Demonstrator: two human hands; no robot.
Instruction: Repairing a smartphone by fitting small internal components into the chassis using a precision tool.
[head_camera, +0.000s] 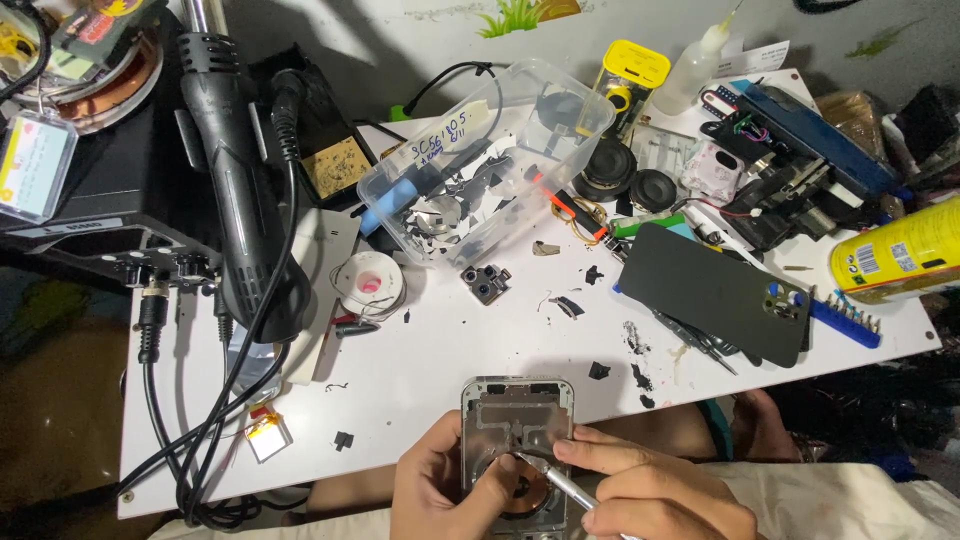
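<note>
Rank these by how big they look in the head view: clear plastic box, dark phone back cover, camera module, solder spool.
1. clear plastic box
2. dark phone back cover
3. solder spool
4. camera module

All lie on the table at similar distance, so the order seems safe.

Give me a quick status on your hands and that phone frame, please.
Left hand grips the opened phone frame. Right hand works a metal tool inside it. Nothing blocking.
</note>
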